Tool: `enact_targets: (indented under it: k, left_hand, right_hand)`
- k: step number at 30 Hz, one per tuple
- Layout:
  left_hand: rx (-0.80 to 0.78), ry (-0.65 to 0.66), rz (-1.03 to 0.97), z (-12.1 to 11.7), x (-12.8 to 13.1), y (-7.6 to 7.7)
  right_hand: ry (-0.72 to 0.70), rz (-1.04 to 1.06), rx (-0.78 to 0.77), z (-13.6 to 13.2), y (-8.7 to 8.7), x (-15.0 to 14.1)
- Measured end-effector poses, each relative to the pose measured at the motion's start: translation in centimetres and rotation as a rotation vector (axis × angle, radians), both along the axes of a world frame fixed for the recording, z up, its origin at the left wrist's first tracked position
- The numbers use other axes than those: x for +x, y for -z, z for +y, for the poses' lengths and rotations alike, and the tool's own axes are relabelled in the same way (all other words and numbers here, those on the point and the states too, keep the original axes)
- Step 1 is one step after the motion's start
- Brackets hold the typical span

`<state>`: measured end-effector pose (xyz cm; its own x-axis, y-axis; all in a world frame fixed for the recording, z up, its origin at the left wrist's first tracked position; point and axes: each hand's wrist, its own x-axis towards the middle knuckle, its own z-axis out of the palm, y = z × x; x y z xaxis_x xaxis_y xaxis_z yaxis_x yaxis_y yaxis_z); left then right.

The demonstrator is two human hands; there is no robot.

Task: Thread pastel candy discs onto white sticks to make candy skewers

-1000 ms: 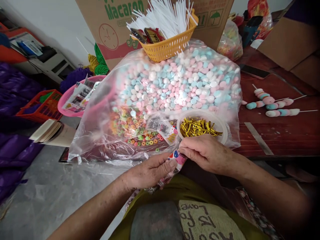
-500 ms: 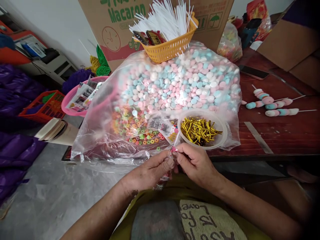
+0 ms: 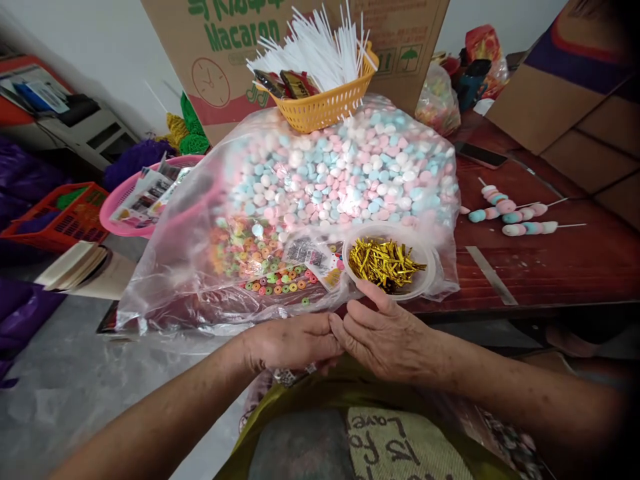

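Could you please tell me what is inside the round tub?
Inside the tub is a loose heap of gold strips. Whatever lies beneath the strips, including the tub's floor there, is covered and cannot be seen.

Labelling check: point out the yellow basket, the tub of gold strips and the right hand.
Yellow basket (image 3: 325, 111), head view: front wall.
Tub of gold strips (image 3: 427, 249), head view: inner right wall.
Right hand (image 3: 395, 339), head view: back of the hand.

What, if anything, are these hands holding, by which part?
Probably a black-and-white patterned plastic packet, showing under the left hand; its gripped part, and whether the right hand holds it, are hidden.
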<state>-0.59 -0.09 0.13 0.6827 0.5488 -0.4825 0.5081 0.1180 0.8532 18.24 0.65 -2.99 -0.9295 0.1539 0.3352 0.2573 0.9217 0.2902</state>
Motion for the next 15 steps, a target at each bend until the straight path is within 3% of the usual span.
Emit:
enact_targets:
  k: [2,3,6,8,9,11,15]
  left_hand:
    - [0.288,0.114,0.145,-0.4,0.3,0.2]
    - [0.498,0.15,0.241,-0.7,0.4,0.4]
    - [1.128,0.172,0.416,-1.6,0.6,1.0]
    - [1.398,0.149,0.356,-1.8,0.7,1.6]
    - [1.459,0.118,0.322,-1.8,0.8,2.0]
    - [1.462,0.037,0.313,-1.6,1.0,2.6]
    - [1.351,-0.108,0.33,-1.2,1.2,3.1]
  right_hand:
    - [0.067,-0.01,-0.181,-0.9,0.7,0.0]
    - [0.146,0.002,-0.35,-1.2,0.8,0.0]
    - [0.424,0.095,-1.109,-1.1,0.2,0.1]
    - [0.511,0.114,-1.621,0.0,-0.8,0.3]
    - [0.499,0.083,-1.787,0.8,-1.3,0.4]
    - [0.442,0.037,-1.846,2.3,-2.3,0.5]
    - [0.455,0.032,-1.691,4.2,-3.4,0.7]
